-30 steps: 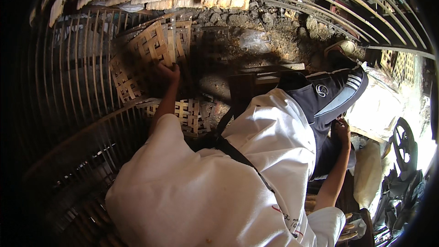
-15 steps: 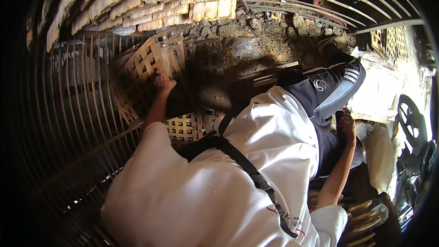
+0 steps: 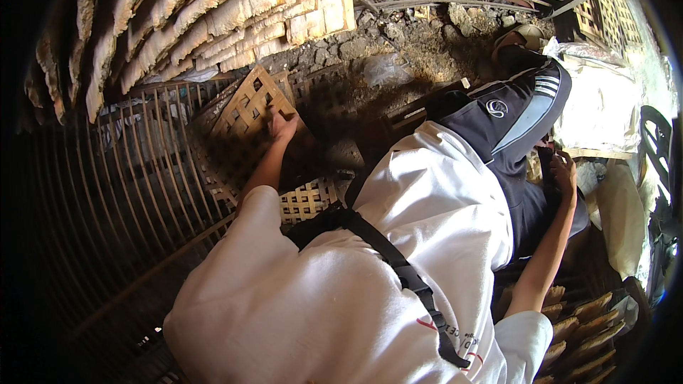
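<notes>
while the left hand (image 3: 282,126) reaches out past the shirt (image 3: 341,299), it rests at the lower right edge of a woven panel (image 3: 250,103), its fingers partly stretched and slightly bent over the weave. the panel lies directly under and beyond those fingers: its top corner points away from the person, and most of it spreads to the left of the hand. the hand is not balled up; whether it pinches the edge or only presses on it, i cannot tell. the panel sits tilted over other woven pieces, just beside the upper right edge of a slatted rack (image 3: 186,124). a lower panel (image 3: 307,200) shows nearer the body, below the left forearm and apart from the hand.

the right hand (image 3: 564,171) is well away, beside the trousers (image 3: 523,139), with its fingers curled next to something dark; i cannot tell whether it has hold of that.

beyond the panel, a stack of pale strips (image 3: 213,21) overhangs the rack's far edge. a clear bag (image 3: 388,70) lies on the rubble (image 3: 445,57), right of the panel. a white sack (image 3: 594,110) stands beyond the right hand, and a cream bag (image 3: 622,220) is just to its right.
</notes>
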The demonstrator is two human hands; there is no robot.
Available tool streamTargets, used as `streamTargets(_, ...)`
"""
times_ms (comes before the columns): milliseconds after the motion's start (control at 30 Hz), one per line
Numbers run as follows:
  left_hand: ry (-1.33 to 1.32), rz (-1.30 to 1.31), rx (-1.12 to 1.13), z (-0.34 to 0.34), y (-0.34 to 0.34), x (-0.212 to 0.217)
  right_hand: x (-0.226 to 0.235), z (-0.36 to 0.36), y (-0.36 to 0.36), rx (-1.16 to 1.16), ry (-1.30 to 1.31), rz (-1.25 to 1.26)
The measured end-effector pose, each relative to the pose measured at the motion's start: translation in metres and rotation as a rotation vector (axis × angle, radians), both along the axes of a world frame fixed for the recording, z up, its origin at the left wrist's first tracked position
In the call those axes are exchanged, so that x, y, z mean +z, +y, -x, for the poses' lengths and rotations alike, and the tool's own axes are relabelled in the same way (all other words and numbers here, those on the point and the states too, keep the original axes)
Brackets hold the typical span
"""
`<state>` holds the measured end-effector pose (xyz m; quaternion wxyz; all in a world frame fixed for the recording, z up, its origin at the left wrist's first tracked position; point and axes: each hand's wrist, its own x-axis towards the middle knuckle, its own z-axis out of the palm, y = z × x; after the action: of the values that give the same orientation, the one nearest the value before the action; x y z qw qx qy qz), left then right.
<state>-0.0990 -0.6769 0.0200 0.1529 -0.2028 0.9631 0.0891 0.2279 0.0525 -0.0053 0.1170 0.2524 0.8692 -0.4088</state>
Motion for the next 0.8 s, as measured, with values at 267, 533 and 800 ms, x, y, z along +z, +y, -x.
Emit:
streamTargets(267, 0.127, 0.097, -0.258, -0.042, -0.138, 0.000, 0.012, 0.007, -0.013, -0.157, -0.163, 0.074)
streamTargets(533, -0.074, 0.073, -0.297, -0.044, -0.167, -0.019, 0.006, 0.004, -0.006, -0.044, -0.097, 0.121)
streamTargets(800, 0.047, -0.045, -0.398, -0.038, -0.211, -0.020, 0.059, 0.033, -0.053, -0.313, -0.168, 0.133)
